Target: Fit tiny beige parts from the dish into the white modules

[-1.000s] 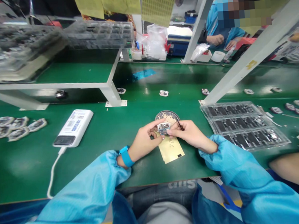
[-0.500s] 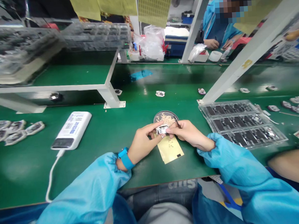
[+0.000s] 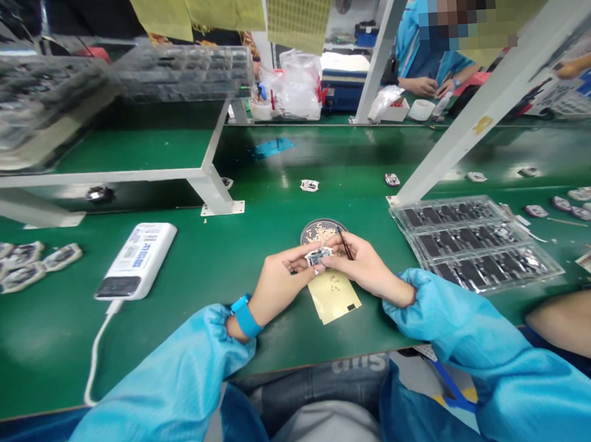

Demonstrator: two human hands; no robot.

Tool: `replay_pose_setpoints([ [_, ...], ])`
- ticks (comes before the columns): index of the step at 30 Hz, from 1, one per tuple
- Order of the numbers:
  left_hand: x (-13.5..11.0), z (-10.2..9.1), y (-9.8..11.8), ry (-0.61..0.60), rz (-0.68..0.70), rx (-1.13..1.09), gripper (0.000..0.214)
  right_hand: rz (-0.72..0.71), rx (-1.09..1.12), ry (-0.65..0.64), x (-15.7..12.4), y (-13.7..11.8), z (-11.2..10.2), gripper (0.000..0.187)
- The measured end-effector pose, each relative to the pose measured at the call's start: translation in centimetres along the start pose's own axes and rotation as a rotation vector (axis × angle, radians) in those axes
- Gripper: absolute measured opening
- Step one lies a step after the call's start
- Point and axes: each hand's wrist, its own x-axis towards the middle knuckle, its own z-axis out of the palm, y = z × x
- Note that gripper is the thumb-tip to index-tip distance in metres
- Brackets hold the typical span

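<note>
My left hand point(image 3: 280, 278) is closed on the left side of a small white-rimmed electronic housing point(image 3: 318, 255), with dark and silvery parts facing up. Pinched at its right edge, the housing also touches the fingers of my right hand point(image 3: 367, 262). That hand keeps dark tweezers point(image 3: 346, 244) between its fingers, their tips pointing up and away from the housing. Just behind my hands sits a round dark dish point(image 3: 310, 228) of small pale pieces, partly hidden by my fingers. Below the housing lies a yellow sheet point(image 3: 334, 304) bearing several tiny parts.
A white power bank point(image 3: 138, 260) with a cable lies left, beside several similar housings point(image 3: 23, 276). On the right is a clear tray point(image 3: 477, 243) of dark parts. A metal shelf leg point(image 3: 216, 189) and slanted post point(image 3: 434, 122) rise beyond. Someone's arm point(image 3: 571, 314) rests at right.
My right fingers have shifted onto the housing's right edge, and the tweezers have swung upright, away from it. The housing's face now shows more dark parts. The view has shifted slightly.
</note>
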Motion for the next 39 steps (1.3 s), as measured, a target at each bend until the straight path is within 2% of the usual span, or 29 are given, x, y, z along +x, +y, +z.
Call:
replay_pose_setpoints([
  [4,0.1,0.1,0.3,-0.014,-0.050,-0.098,0.059,-0.110,-0.098,0.053,-0.4,-0.4,-0.1,0.036],
  [7,0.2,0.0,0.6,0.005,-0.093,-0.155,0.060,-0.306,-0.304,0.093,-0.8,-1.1,-0.6,0.031],
  [10,0.2,0.0,0.7,-0.001,-0.103,-0.177,0.060,-0.542,-0.498,0.042,-0.9,-1.5,-1.1,0.020],
  [13,0.2,-0.1,0.5,-0.011,-0.098,-0.165,0.059,-0.671,-0.550,-0.003,-0.8,-1.2,-1.6,0.022],
  [18,0.1,0.1,0.6,-0.003,-0.133,-0.199,0.061,-0.764,-0.671,-0.053,-0.7,-0.1,-2.5,0.022],
  [23,0.3,0.2,0.8,-0.002,-0.151,-0.281,0.063,-0.876,-0.836,-0.062,-0.8,-0.1,-3.4,0.027],
  [28,0.4,0.0,0.6,-0.027,-0.151,-0.288,0.067,-0.926,-0.830,-0.081,-0.6,-0.3,-3.6,0.027],
  [39,0.4,-0.1,0.4,-0.044,-0.137,-0.259,0.069,-0.938,-0.766,-0.096,-0.5,-0.2,-3.4,0.024],
])
